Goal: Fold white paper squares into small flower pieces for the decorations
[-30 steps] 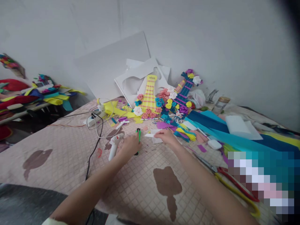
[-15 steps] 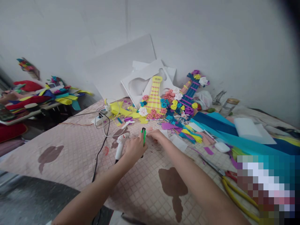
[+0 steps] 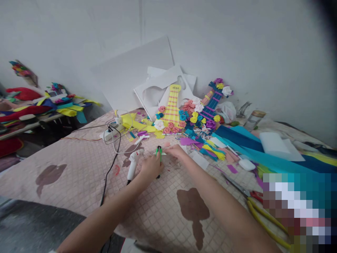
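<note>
My left hand (image 3: 152,166) is closed over a slim green-and-black tool (image 3: 158,152), which lies low over the table and points away from me. Its exact kind is not clear. A small white piece (image 3: 163,153) shows beside the tool's far end. Just right of it, my right hand (image 3: 174,151) has its fingers bent together near the tabletop; what they pinch, if anything, is hidden. The white glue gun (image 3: 133,164) lies left of my left hand, not held.
A yellow paper guitar (image 3: 173,105) and a blue one (image 3: 210,107), both with paper flowers, lean at the back. Blue paper (image 3: 238,140), scissors (image 3: 238,186) and yellow-handled pliers (image 3: 265,221) lie right. A black cable (image 3: 113,165) crosses left from the power strip (image 3: 107,133).
The view has shifted slightly. My left hand and the tool have moved a little nearer to me, and the white piece now shows by the tool's far end. My right hand stays close by.
</note>
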Demonstrator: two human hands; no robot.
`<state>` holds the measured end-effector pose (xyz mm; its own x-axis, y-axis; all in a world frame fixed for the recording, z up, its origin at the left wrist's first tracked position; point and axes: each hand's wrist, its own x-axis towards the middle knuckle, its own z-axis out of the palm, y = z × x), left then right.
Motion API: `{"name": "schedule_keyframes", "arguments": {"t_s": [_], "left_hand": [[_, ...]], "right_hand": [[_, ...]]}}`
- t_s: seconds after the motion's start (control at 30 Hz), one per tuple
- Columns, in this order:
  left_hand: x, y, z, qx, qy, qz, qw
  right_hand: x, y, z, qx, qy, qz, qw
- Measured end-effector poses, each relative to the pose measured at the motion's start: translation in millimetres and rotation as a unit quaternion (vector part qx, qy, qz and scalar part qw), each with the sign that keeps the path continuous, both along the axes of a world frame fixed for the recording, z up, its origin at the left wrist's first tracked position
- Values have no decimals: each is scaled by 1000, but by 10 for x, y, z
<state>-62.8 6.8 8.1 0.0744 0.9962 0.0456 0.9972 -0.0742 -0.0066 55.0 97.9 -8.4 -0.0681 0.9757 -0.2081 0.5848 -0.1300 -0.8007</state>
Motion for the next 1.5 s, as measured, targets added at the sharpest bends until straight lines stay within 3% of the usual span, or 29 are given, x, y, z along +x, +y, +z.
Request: {"name": "schedule_keyframes", "arguments": {"t_s": [0.2, 0.37, 0.57, 0.77, 0.9, 0.97, 1.1, 1.13, 1.2, 1.3, 1.4, 1.5], "left_hand": [[-40, -22, 97, 9, 7, 5, 1000], [143, -31, 218, 16, -7, -52, 998], [518, 33, 219, 2, -79, -145, 986], [598, 141, 154, 3, -216, -162, 963], [604, 139, 76, -9, -401, -198, 894], [607, 116, 49, -35, -499, -206, 841], [612, 66, 21, -181, -627, -217, 726], [613, 56, 11, -219, -635, -217, 709], [612, 39, -17, -252, -631, -202, 705], [605, 14, -69, -225, -647, -130, 717], [599, -1, -110, -210, -710, -54, 670], [598, -2, -141, -209, -758, -9, 618]], "right_hand": [[834, -108, 311, 116, -51, 3, 992], [1431, -369, 238, 151, -128, -12, 980], [1557, -496, 22, 148, -163, -36, 975], [1644, -538, 61, 114, -104, -30, 988], [1681, -653, 183, 74, -18, 13, 997], [1652, -735, 260, 9, 109, 68, 992], [1529, -849, 331, -99, 249, 146, 952], [1497, -862, 321, -117, 260, 156, 946], [1442, -872, 276, -124, 268, 156, 943], [1370, -881, 183, -51, 256, 113, 959], [1289, -916, 108, 87, 216, 65, 970], [1204, -981, 63, 209, 145, 65, 965]]}}
